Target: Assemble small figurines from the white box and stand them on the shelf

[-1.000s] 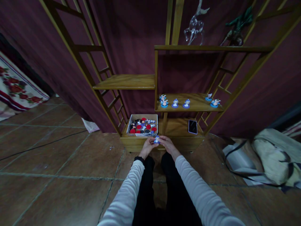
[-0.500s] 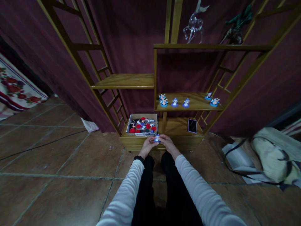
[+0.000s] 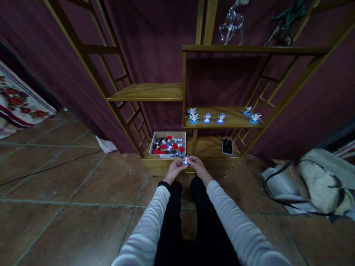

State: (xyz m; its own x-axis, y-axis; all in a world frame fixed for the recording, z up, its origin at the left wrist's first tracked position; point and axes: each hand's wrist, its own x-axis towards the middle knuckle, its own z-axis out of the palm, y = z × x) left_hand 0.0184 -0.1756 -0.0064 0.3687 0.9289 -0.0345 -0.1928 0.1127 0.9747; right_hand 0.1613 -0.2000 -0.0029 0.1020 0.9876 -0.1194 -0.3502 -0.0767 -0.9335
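Note:
A small purple-and-white figurine (image 3: 185, 160) is held between my two hands, just in front of the low shelf's front edge. My left hand (image 3: 175, 169) grips it from the left, and my right hand (image 3: 197, 165) has its fingers on the right side. Right behind them stands an open cardboard box (image 3: 168, 133) with figurines and red and black round pieces in it. On the middle shelf (image 3: 235, 120), two similar purple figurines (image 3: 213, 118) stand side by side. Blue-based figurines (image 3: 193, 118) are at that shelf's left end, and others (image 3: 254, 118) at its right.
A phone (image 3: 227, 146) lies on the low shelf, right of the box. Higher up stand a clear glass deer (image 3: 232, 25) and a dark green statue (image 3: 287, 22). A bare wooden shelf (image 3: 146, 91) is at left. A pale bag (image 3: 318, 177) lies on the floor at right.
The view has tilted slightly, so the shelves sit a little higher at the top and lower shelf edges. Both hands keep hold of the figurine in nearly the same place.

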